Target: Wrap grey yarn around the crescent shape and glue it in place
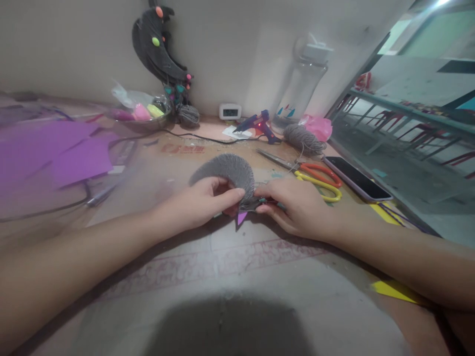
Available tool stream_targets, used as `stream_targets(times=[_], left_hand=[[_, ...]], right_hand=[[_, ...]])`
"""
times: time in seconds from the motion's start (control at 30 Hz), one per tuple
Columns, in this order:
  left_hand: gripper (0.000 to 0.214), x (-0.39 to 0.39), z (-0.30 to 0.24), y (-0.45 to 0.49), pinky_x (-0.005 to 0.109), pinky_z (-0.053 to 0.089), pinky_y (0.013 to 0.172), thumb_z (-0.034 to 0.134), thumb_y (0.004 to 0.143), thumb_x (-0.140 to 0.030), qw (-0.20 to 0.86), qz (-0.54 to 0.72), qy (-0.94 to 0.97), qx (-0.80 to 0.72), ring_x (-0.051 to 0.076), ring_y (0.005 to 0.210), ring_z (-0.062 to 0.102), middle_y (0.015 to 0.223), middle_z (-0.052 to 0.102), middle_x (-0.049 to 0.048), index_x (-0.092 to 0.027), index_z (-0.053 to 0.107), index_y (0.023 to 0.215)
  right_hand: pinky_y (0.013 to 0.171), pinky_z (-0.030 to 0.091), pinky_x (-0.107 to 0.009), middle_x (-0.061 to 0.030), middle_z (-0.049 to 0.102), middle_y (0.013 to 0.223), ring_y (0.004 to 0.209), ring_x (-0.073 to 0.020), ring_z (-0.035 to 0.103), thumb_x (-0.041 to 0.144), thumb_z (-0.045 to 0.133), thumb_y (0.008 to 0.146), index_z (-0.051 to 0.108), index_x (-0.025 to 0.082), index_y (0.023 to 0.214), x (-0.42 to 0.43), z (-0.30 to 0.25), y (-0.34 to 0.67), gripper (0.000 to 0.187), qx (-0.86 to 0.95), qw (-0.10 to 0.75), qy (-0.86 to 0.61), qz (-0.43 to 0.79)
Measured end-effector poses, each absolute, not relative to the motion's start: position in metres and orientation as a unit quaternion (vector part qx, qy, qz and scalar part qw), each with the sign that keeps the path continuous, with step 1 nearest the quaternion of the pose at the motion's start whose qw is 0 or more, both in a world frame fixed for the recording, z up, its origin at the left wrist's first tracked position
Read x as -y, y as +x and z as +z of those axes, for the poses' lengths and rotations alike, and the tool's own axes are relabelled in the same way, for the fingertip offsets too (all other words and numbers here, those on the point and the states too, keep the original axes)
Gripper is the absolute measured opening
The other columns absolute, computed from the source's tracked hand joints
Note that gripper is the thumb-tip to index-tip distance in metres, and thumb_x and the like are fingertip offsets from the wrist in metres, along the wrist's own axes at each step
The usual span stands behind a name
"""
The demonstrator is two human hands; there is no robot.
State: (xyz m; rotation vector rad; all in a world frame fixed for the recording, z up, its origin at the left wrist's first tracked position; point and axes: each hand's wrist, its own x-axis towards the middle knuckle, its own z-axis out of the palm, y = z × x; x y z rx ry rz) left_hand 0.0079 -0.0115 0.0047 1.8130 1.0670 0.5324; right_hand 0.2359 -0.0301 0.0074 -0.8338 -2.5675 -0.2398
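One gray crescent [237,167], left-hand grip [211,199] pinching it, right-hand grip [297,203] pinching yarn [251,204], red lettering [192,149] unreadable

Yarn crescent [232,165] before you; scissors [300,173] right, phone [358,178] farther right; glue gun [263,127] far behind; bowl [143,124] far left.

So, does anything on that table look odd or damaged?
Two things. A bare purple tip pokes from the lower end of the crescent, odd because the visible rest is all gray. The phone lies slanted, close to the right edge of the table, where it might get knocked off.
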Motion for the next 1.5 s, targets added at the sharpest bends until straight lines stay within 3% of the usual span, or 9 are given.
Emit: stream_targets(times=[0.27,0.43,0.67,0.83,0.9,1.1,1.3,1.5], left_hand=[[0.03,0.008,0.0,0.007,0.027,0.042,0.066,0.054,0.086,-0.044,0.48,0.217,0.733,-0.429,0.016,0.068,0.06,0.07,0.067,-0.0007,-0.019,0.063,0.072],[0.027,0.008,0.0,0.007,0.028,0.043,0.069,0.055,0.086,-0.041,0.489,0.219,0.73,-0.424,0.016,0.071,0.061,0.071,0.067,-0.0013,-0.019,0.064,0.073],[0.035,0.008,0.001,0.01,0.027,0.045,0.067,0.054,0.088,-0.05,0.525,0.252,0.708,-0.399,0.014,0.068,0.06,0.07,0.064,-0.0003,-0.018,0.061,0.074],[0.031,0.011,0.002,0.012,0.025,0.046,0.066,0.057,0.087,-0.047,0.54,0.25,0.7,-0.395,0.013,0.068,0.059,0.071,0.064,-0.0006,-0.018,0.06,0.075],[0.032,0.011,0.001,0.012,0.025,0.046,0.067,0.056,0.087,-0.048,0.54,0.248,0.7,-0.395,0.013,0.068,0.059,0.072,0.064,-0.0006,-0.018,0.059,0.077],[0.035,0.01,-0.002,0.01,0.027,0.045,0.066,0.052,0.089,-0.051,0.485,0.233,0.744,-0.397,0.015,0.07,0.06,0.075,0.066,0.0004,-0.019,0.061,0.079],[0.033,0.011,0.007,0.011,0.025,0.037,0.059,0.057,0.087,-0.041,0.322,0.24,0.845,-0.353,0.012,0.061,0.052,0.062,0.056,-0.0015,-0.017,0.064,0.065],[0.036,0.01,0.008,0.011,0.025,0.034,0.058,0.054,0.089,-0.039,0.281,0.237,0.865,-0.341,0.012,0.06,0.05,0.06,0.051,-0.0017,-0.017,0.062,0.062]], right_hand=[[0.061,0.04,-0.027,-0.0061,0.07,0.075,0.068,-0.0177,0.063,0.037,0.042,0.1,0.066,0.013,0.094,0.028,0.006,0.235,0.034,0.92,0.209,-0.308,-0.123],[0.061,0.04,-0.026,-0.0054,0.071,0.075,0.068,-0.0172,0.064,0.034,0.046,0.099,0.066,0.014,0.093,0.028,0.004,0.237,0.028,0.919,0.217,-0.309,-0.111],[0.061,0.045,-0.024,-0.0041,0.068,0.083,0.07,-0.0142,0.061,0.032,0.057,0.09,0.06,0.015,0.104,0.028,0.006,0.239,0.022,0.857,0.326,-0.387,0.091],[0.052,0.042,-0.022,0.0019,0.058,0.066,0.055,-0.0103,0.052,0.04,0.06,0.085,0.062,0.015,0.088,0.027,0.013,0.226,0.024,0.733,0.333,-0.481,0.346],[0.05,0.04,-0.022,0.0027,0.055,0.063,0.053,-0.0094,0.049,0.041,0.059,0.086,0.062,0.015,0.082,0.027,0.014,0.222,0.027,0.711,0.313,-0.49,0.395],[0.049,0.034,-0.02,0.0046,0.049,0.058,0.053,-0.0085,0.045,0.039,0.061,0.085,0.059,0.016,0.071,0.029,0.014,0.22,0.027,0.737,0.301,-0.482,0.366],[0.05,0.032,-0.02,0.0046,0.048,0.058,0.054,-0.008,0.042,0.037,0.059,0.087,0.057,0.017,0.068,0.033,0.016,0.218,0.028,0.772,0.32,-0.47,0.284],[0.052,0.033,-0.02,0.0041,0.049,0.06,0.055,-0.0084,0.044,0.039,0.058,0.088,0.057,0.017,0.069,0.033,0.016,0.218,0.029,0.787,0.307,-0.468,0.258]])
